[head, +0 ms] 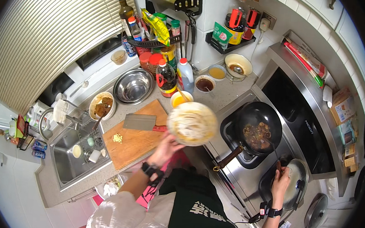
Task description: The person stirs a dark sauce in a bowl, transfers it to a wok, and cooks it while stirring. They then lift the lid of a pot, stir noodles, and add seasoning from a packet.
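My left hand holds a round, shallow bowl by its near rim. The bowl is slightly blurred, with pale, yellowish-white streaks across its face. My right hand grips the wooden handle of a wok spatula, whose far end reaches into the black wok. Browned pieces of food lie in the wok on the near burner. The wok's wooden handle points towards me. Behind my right hand is a glass lid over a second pan.
A wooden cutting board holds a cleaver and chopped pale bits. Around it are a sink, a steel basin, a bowl of yellow liquid and a soy sauce bottle. A range hood overhangs the stove.
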Demonstrator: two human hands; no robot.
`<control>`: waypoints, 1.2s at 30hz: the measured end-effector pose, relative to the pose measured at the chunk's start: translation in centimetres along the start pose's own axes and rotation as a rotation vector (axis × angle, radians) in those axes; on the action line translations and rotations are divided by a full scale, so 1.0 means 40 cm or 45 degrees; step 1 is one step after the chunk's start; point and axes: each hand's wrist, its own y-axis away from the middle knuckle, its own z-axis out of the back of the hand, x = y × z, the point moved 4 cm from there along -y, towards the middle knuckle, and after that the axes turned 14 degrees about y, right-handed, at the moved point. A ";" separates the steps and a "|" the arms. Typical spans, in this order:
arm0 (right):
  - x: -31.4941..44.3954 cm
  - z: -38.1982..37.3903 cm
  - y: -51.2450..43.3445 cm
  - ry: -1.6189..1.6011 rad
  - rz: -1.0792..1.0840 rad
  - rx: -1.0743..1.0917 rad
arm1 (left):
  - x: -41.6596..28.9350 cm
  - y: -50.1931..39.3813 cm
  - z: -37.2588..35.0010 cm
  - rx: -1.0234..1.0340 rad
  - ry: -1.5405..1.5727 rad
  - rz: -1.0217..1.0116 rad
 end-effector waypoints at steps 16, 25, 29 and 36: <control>0.085 -0.124 -0.213 0.127 0.189 0.007 | -0.197 0.101 0.510 -0.473 0.324 -0.558; 0.084 -0.133 -0.097 0.183 0.351 0.129 | -0.184 0.034 0.507 -0.297 0.294 -0.551; 0.103 -0.020 -0.067 0.106 0.259 0.241 | -0.191 -0.003 0.528 -0.451 0.381 -0.554; 0.105 -0.186 -0.107 0.139 0.302 0.234 | -0.188 -0.048 0.539 -0.245 0.205 -0.516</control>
